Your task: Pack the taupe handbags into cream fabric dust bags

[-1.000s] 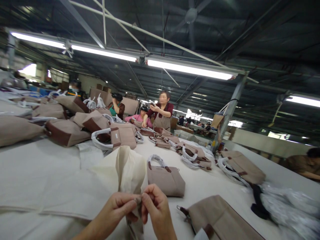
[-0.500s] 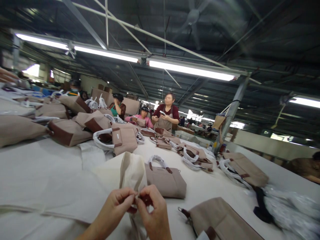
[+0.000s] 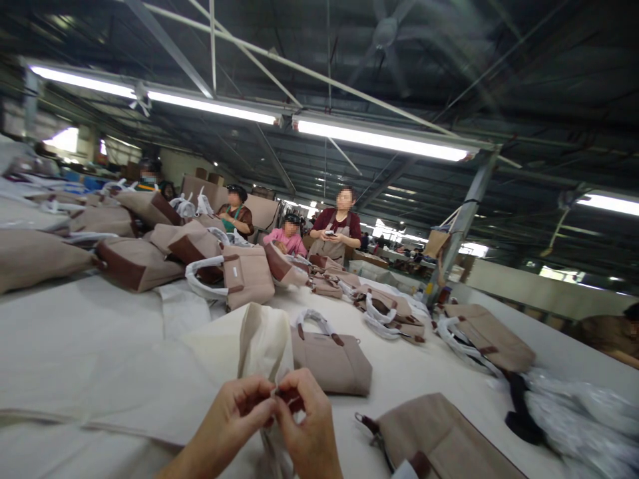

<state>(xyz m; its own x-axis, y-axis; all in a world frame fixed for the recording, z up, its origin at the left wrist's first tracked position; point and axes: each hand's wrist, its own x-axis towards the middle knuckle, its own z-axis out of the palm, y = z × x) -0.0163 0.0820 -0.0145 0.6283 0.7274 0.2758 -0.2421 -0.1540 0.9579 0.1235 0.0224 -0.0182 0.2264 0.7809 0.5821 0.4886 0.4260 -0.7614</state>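
My left hand point(image 3: 234, 416) and my right hand point(image 3: 305, 426) meet at the bottom centre, fingertips pinched together on the lower edge of a cream cloth dust bag point(image 3: 262, 342) that stands up from the white table point(image 3: 90, 332). A small dark brown piece shows between my fingers; what it is I cannot tell. Just behind the cloth lies a taupe handbag point(image 3: 332, 359) with a wrapped handle. Another taupe handbag point(image 3: 439, 439) lies at the lower right, close to my right wrist.
Several taupe and brown handbags point(image 3: 244, 273) with white-wrapped handles crowd the table's left and far end. Flat cream cloth sheets point(image 3: 130, 392) lie at left. Crumpled plastic wrap point(image 3: 574, 412) lies at right. Co-workers stand at the far end point(image 3: 337, 229), and a person's arm rests at the right edge point(image 3: 609, 332).
My hands stay pinched on the cloth, fingers shifting slightly. The standing co-worker at the far end lowered the hands from face height to the chest.
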